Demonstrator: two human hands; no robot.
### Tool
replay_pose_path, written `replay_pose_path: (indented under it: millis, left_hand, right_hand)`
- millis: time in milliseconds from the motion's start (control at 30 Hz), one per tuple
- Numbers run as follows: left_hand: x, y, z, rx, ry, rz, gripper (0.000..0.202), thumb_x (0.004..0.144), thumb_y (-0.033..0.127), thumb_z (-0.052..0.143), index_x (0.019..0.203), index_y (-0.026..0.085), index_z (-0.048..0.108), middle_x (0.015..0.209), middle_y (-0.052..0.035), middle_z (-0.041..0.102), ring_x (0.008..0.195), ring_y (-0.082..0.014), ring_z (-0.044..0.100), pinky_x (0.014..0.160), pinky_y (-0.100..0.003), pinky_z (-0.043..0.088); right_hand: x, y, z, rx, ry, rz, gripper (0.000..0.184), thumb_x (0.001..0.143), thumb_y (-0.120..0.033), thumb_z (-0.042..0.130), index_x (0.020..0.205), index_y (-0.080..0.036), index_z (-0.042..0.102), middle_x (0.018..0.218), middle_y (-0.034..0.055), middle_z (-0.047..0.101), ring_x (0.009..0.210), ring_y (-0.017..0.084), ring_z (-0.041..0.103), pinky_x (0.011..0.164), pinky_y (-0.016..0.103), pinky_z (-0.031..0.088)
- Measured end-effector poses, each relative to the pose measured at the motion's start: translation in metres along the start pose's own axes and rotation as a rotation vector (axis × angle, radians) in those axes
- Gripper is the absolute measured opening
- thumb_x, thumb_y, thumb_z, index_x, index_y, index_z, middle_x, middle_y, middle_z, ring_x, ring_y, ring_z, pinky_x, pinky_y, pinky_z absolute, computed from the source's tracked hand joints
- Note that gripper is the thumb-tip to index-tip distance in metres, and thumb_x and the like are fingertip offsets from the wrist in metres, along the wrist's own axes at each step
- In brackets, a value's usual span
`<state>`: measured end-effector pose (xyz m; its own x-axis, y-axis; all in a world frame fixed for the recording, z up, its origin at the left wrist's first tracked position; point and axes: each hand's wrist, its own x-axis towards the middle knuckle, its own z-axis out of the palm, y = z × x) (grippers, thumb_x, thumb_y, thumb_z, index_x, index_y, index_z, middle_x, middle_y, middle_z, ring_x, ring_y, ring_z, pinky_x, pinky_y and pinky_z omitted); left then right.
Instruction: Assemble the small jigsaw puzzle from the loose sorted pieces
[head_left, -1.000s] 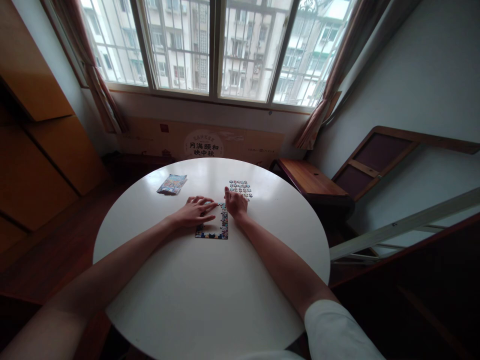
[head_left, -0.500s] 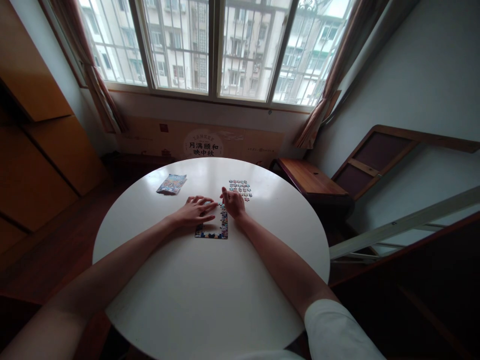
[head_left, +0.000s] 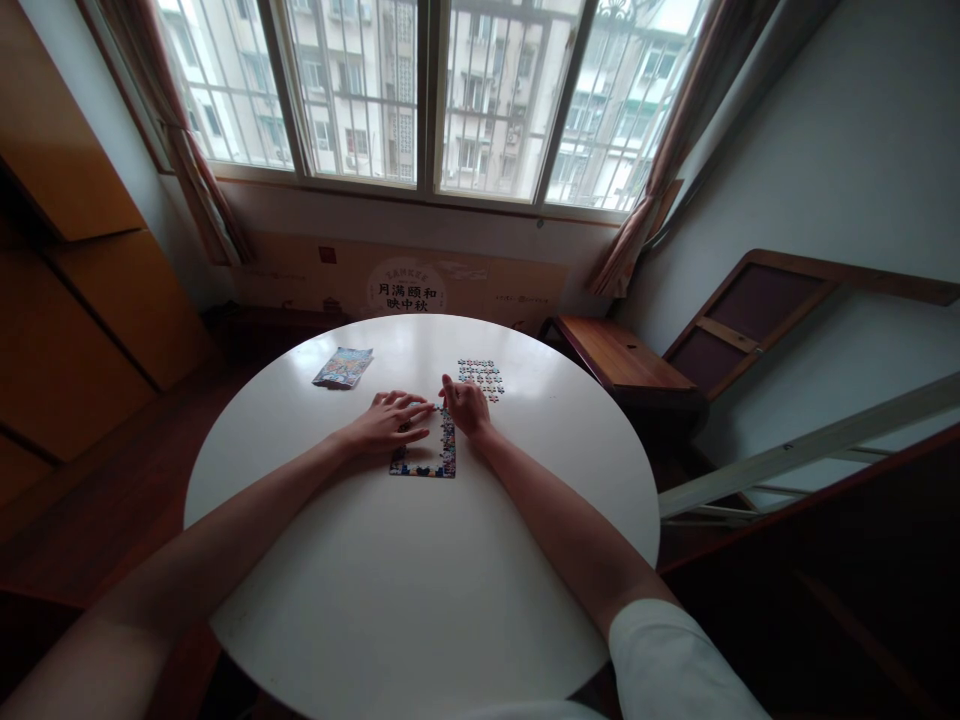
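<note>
A partly joined jigsaw frame (head_left: 430, 461) lies near the middle of the round white table (head_left: 420, 580). My left hand (head_left: 390, 420) rests flat on the frame's far left part, fingers stretched toward the right. My right hand (head_left: 466, 405) sits at the frame's far right corner with fingers curled in a pinch; whatever it holds is too small to make out. Just beyond it several loose puzzle pieces (head_left: 481, 376) lie laid out in a patch.
A small colourful packet (head_left: 343, 367) lies at the table's far left. A wooden bench or low desk (head_left: 615, 360) stands right of the table, with a leaning wooden frame (head_left: 750, 320) behind it. Windows and curtains are beyond.
My right hand has shifted slightly left, toward the frame's far corner and my left fingertips. The left hand has stayed put.
</note>
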<state>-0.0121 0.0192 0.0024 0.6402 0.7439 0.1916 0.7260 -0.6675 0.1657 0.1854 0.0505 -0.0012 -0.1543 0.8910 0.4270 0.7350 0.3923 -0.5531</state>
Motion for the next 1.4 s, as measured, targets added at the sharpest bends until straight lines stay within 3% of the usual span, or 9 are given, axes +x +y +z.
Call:
replay_pose_path:
  millis: [467, 633, 867, 1067, 1400]
  left_hand:
    - [-0.0001, 0.0011, -0.0012, -0.003, 0.010, -0.010, 0.054, 0.089, 0.060, 0.035, 0.137, 0.036, 0.042, 0.136, -0.0033, 0.047, 0.123, -0.0278, 0.037, 0.101, -0.043, 0.024]
    - [-0.0002, 0.0024, -0.0007, -0.011, 0.085, -0.048, 0.056, 0.089, 0.059, 0.036, 0.138, 0.034, 0.039, 0.132, -0.0050, 0.049, 0.120, -0.0272, 0.041, 0.100, -0.043, 0.026]
    - [0.0014, 0.0013, 0.0018, 0.002, 0.120, -0.096, 0.050, 0.089, 0.059, 0.036, 0.127, 0.031, 0.052, 0.124, -0.0056, 0.055, 0.116, -0.0269, 0.045, 0.098, -0.044, 0.028]
    - [0.0014, 0.0013, 0.0035, 0.020, 0.171, -0.114, 0.047, 0.085, 0.057, 0.045, 0.120, 0.029, 0.058, 0.118, -0.0064, 0.057, 0.112, -0.0285, 0.047, 0.096, -0.047, 0.030]
    - [0.0012, -0.0049, 0.0025, 0.016, 0.340, -0.299, 0.029, 0.088, 0.026, 0.042, 0.102, 0.024, 0.067, 0.104, -0.0065, 0.065, 0.100, -0.0269, 0.055, 0.088, -0.045, 0.037]
  right_hand:
    - [-0.0009, -0.0027, -0.0021, -0.009, 0.007, -0.025, 0.063, 0.097, -0.052, 0.023, 0.079, -0.019, 0.074, 0.073, 0.0050, 0.071, 0.086, 0.018, 0.062, 0.074, 0.025, 0.040]
    - [-0.0007, -0.0018, -0.0019, 0.019, 0.009, -0.052, 0.062, 0.097, -0.051, 0.024, 0.077, -0.019, 0.074, 0.068, 0.0035, 0.070, 0.084, 0.017, 0.062, 0.077, 0.026, 0.040]
    - [-0.0007, -0.0002, -0.0005, 0.068, -0.053, -0.127, 0.061, 0.096, -0.052, 0.026, 0.072, -0.021, 0.073, 0.069, 0.0027, 0.070, 0.088, 0.017, 0.060, 0.080, 0.025, 0.041]
    - [0.0009, -0.0003, 0.0001, 0.094, -0.043, -0.084, 0.064, 0.097, -0.050, 0.024, 0.068, -0.020, 0.073, 0.071, 0.0035, 0.071, 0.088, 0.017, 0.062, 0.082, 0.025, 0.040]
    - [0.0021, 0.0018, 0.0018, 0.067, 0.031, 0.027, 0.066, 0.097, -0.052, 0.022, 0.068, -0.019, 0.072, 0.066, 0.0040, 0.069, 0.082, 0.018, 0.065, 0.082, 0.027, 0.041]
